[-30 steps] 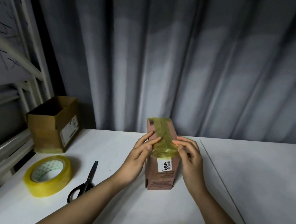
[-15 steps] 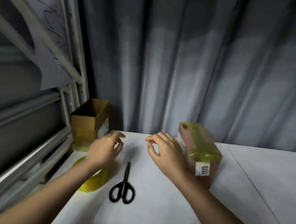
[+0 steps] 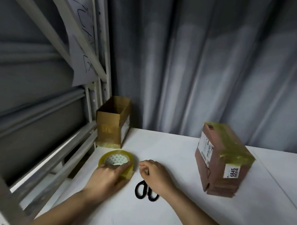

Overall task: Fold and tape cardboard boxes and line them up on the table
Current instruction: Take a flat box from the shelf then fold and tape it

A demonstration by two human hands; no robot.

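Note:
A yellow tape roll (image 3: 118, 157) lies flat on the white table (image 3: 170, 217) near its left edge. My left hand (image 3: 107, 179) grips the roll's near side, with fingers over its rim. My right hand (image 3: 154, 174) hovers just right of the roll with curled fingers and nothing visible in them. Under it lie black scissors (image 3: 141, 191), of which only the handle loops show. A brown box (image 3: 222, 160), sealed along the top with yellow tape and bearing a 6845 label, stands untouched at the right. An open-topped cardboard box (image 3: 112, 124) stands in the back left corner.
A metal shelf rack (image 3: 100, 84) with a hanging paper sheet runs along the table's left edge. A grey curtain (image 3: 209, 64) hangs close behind the table. A seam in the tabletop (image 3: 282, 193) runs to the right of the sealed box.
Both hands left the sealed box and moved left. My left hand came down onto the tape roll and my right hand now hangs above the scissors. The view swung left.

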